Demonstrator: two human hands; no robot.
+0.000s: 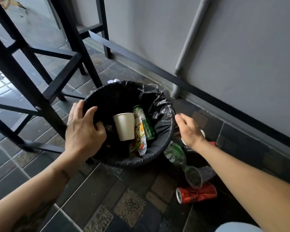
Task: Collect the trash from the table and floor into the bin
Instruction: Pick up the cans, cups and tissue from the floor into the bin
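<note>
Hands at the bin [164, 141]
Left hand [84, 129] gripped the bin's rim; right hand [189, 129] hung loose and empty beside it, a can [197, 193] on the floor below

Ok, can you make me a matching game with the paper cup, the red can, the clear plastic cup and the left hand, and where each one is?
Things:
1. paper cup
2. red can
3. clear plastic cup
4. left hand

Places:
A. gripping the bin's rim
B. lying dented on the floor tiles
C. inside the bin
D. on the floor, just above the can

Pairs: 1-C, 2-B, 3-D, 4-A
</note>
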